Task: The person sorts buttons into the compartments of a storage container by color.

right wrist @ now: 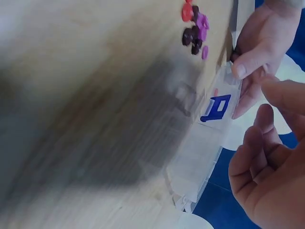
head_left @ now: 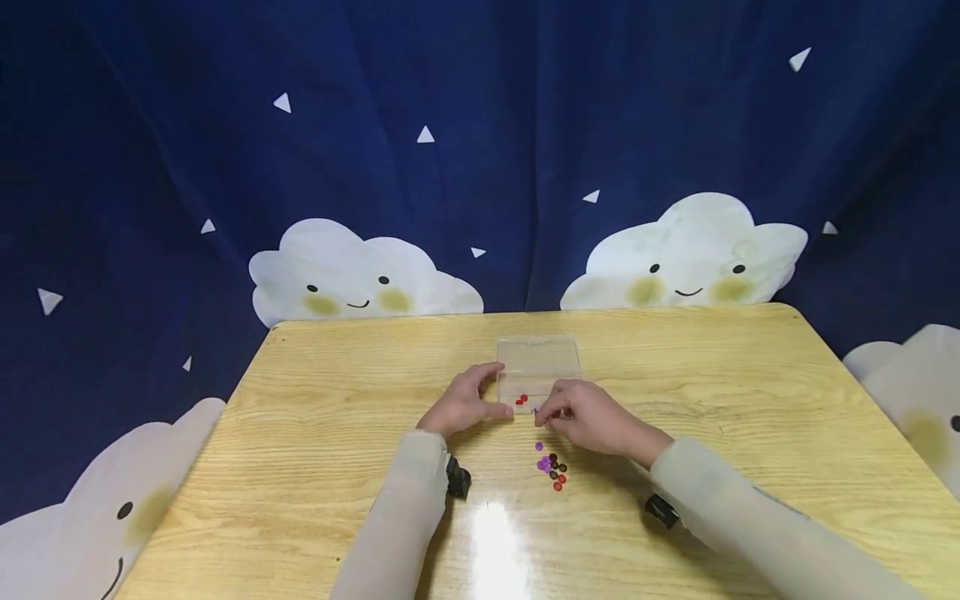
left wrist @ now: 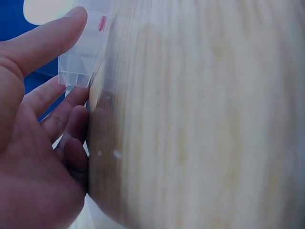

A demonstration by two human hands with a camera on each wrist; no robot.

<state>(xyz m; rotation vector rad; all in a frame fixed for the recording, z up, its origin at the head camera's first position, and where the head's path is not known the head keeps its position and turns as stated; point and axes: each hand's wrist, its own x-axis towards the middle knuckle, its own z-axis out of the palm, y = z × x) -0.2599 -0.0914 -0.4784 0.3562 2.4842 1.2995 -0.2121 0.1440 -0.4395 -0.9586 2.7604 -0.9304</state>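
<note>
Left hand [head_left: 467, 402] grips the left end of my clear box [head_left: 516, 382]; my right hand's [head_left: 588, 414] fingers bunch at its front — whether around anything, I can't tell. Red pieces [head_left: 523, 398] sit inside; loose purple, dark and red ones [head_left: 544, 464] seem left — the tabletop [head_left: 315, 467] stretches wide either side.
</note>
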